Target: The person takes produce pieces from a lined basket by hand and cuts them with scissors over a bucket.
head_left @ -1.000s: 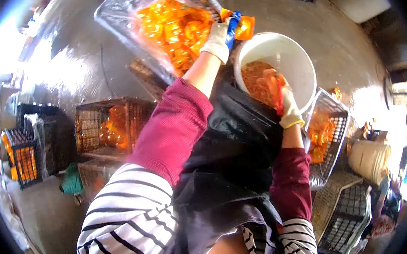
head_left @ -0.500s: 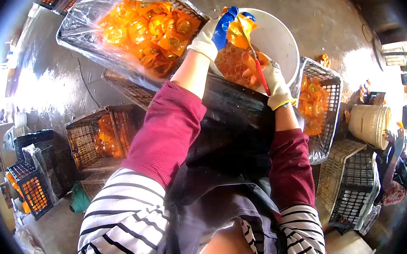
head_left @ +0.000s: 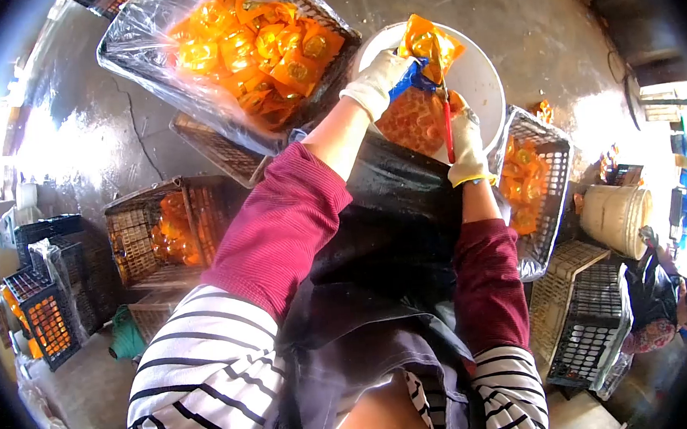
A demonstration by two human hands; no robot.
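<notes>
My left hand (head_left: pixel 386 82), in a white glove with blue fingers, is closed on a shiny orange plastic packet (head_left: pixel 432 45) above a white bucket (head_left: pixel 490 73). My right hand (head_left: pixel 468 138), in a pale glove with orange fingers, grips a red-handled cutting tool (head_left: pixel 448 131). The tool's upper end meets the packet's lower edge beside my left fingers; whether it is a knife or scissors I cannot tell. Wet orange-brown pieces (head_left: pixel 409 122) lie inside the bucket, below both hands.
A plastic-lined crate (head_left: pixel 127 62) of orange packets (head_left: pixel 248 50) stands at upper left. Another lined crate (head_left: pixel 561 163) with packets is right of the bucket. More crates (head_left: pixel 127 245) stand left, others (head_left: pixel 582 325) right. A beige bucket (head_left: pixel 614 215) and another person (head_left: pixel 657 280) are far right.
My left hand has moved right and slightly down, and the packet now sticks up above its fingers. The tool's blade, visible across the packet before, is now mostly hidden.
</notes>
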